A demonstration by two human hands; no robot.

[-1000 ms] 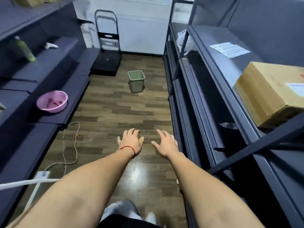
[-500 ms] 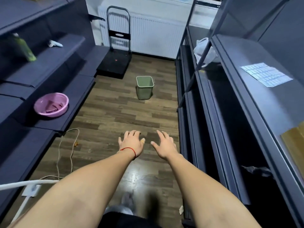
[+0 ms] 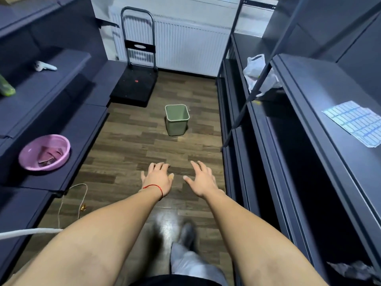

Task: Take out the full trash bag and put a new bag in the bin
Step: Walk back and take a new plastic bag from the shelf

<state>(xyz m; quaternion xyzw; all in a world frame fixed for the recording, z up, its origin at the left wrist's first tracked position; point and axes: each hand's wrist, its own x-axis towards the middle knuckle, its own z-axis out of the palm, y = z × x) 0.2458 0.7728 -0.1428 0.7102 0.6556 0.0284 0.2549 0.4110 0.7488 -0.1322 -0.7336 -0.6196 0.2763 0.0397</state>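
Empty, spread hands reach toward the bin ahead.
Left hand (image 3: 158, 179) and right hand (image 3: 203, 180) hold nothing; the light green bin (image 3: 177, 119), well beyond them, could tip if grabbed one-sided.

One green bin (image 3: 177, 120), one pink basin (image 3: 44, 152), one black hand truck (image 3: 135, 83), two bare hands (image 3: 158, 178).

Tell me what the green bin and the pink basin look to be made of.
Green bin: likely moulded plastic, matte, with thin even walls and a rolled rim. Pink basin: likely plastic too, glossier, with light glinting off its smooth rim.
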